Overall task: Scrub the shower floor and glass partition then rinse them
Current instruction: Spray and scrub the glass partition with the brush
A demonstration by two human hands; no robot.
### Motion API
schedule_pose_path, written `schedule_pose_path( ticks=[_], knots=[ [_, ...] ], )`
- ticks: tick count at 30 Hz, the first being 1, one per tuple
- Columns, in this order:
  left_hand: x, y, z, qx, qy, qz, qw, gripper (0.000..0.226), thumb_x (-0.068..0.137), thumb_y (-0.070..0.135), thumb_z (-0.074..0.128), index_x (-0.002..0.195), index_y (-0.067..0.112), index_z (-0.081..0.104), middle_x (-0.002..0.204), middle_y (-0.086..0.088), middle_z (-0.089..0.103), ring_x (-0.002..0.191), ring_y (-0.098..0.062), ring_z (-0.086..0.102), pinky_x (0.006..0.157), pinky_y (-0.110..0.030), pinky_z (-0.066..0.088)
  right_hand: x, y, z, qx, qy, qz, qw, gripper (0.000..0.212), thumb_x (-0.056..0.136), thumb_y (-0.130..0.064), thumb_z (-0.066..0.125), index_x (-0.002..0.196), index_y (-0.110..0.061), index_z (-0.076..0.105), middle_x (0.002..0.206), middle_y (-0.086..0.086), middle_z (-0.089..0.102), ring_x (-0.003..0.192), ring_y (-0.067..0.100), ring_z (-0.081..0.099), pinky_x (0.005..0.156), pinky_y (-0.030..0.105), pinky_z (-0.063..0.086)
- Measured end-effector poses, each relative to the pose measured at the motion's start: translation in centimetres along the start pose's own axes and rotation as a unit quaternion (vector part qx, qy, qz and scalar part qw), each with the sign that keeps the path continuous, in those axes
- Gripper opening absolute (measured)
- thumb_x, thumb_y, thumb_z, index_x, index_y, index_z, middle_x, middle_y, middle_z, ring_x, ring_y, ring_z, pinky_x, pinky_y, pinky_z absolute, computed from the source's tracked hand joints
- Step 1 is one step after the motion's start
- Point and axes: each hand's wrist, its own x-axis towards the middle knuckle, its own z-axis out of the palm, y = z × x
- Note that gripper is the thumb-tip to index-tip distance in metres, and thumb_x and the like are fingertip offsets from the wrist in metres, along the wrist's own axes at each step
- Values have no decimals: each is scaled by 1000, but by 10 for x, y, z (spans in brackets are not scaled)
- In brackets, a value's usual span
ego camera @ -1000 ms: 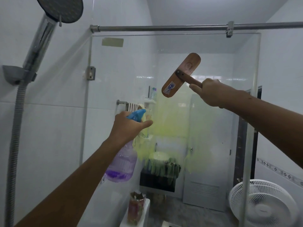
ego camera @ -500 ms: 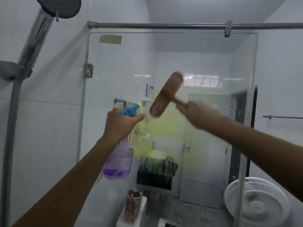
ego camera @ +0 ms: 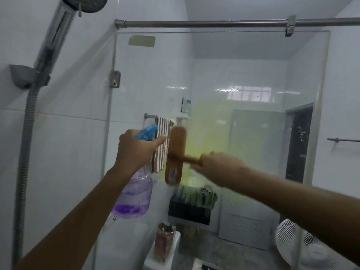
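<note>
Glass-scrubbing step: the right grip [ego camera: 216, 162] clasps the wooden brush [ego camera: 175, 152] against the glass partition [ego camera: 263, 78], at the yellow foam's [ego camera: 210, 133] left edge. The left grip [ego camera: 136, 149] holds the spray bottle [ego camera: 134, 195]. Next, likely a sweep rightward across the foam.

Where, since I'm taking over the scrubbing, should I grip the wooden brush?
By its short handle, from the right, as the right hand grips it. It juts sideways from the middle of the upright brush head at the glass partition.
</note>
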Motion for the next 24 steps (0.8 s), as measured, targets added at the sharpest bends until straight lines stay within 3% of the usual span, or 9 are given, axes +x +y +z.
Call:
schedule_pose_path(
  ticks=[1,3,8,10,13,15,18,22,24],
  knots=[
    [0,-1,0,-2,-2,-4,1000,40,81,51,74,79,14,60,70,-7,66,54,-12,61,49,-14,41,-5,-9,8,-19,-33,-24,999,55,101,-62,32,102,-15,61,74,-2,58,59,13,59,48,25,46],
    [1,-3,-2,2,-3,-8,1000,40,81,51,73,80,13,61,71,-6,66,54,-12,61,49,-14,42,5,-8,0,-19,-25,-22,999,56,100,-63,32,100,-14,60,75,-1,58,62,16,62,52,28,52],
    [3,-13,-7,-6,19,-25,999,42,76,53,77,74,14,61,71,-10,68,62,-21,68,59,-30,55,40,20,-59,118,128,84,981,53,102,-60,33,83,-14,53,73,4,57,55,17,55,46,27,37],
    [2,-13,-10,-4,25,-33,999,45,76,53,78,73,11,62,72,-13,69,67,-27,70,64,-38,58,31,2,-36,116,93,64,987,49,103,-58,34,88,-15,55,73,1,58,54,14,56,43,26,39],
    [-2,-8,-12,-3,12,-34,999,40,79,50,77,71,15,59,75,-15,69,71,-30,70,59,-31,54,-2,-38,31,27,-35,-12,999,50,102,-59,36,103,-14,59,77,-3,58,60,11,59,49,23,48],
    [-4,-6,-15,1,10,-26,1000,39,80,49,76,69,16,57,75,-15,69,71,-31,69,59,-29,52,-9,-44,43,-2,-59,-26,998,52,102,-59,37,108,-14,60,79,-3,58,65,12,61,54,24,51],
    [-5,-7,-19,6,13,-30,999,40,78,50,77,71,15,58,76,-16,69,70,-30,69,63,-34,56,14,-23,5,15,9,-3,1000,53,101,-62,33,101,-17,61,76,-2,59,61,14,60,56,28,55],
    [-7,-7,-18,14,8,-20,1000,38,79,51,75,72,19,57,75,-13,69,69,-27,69,60,-29,54,42,5,-46,109,119,74,984,55,102,-60,32,91,-13,59,73,3,60,56,17,60,47,29,45],
    [-9,-7,-20,16,12,-23,1000,40,79,52,75,73,15,58,75,-14,69,68,-28,69,59,-28,53,31,-5,-30,120,105,68,985,50,103,-57,32,90,-15,55,72,0,57,55,13,57,44,24,39]
  ],
)
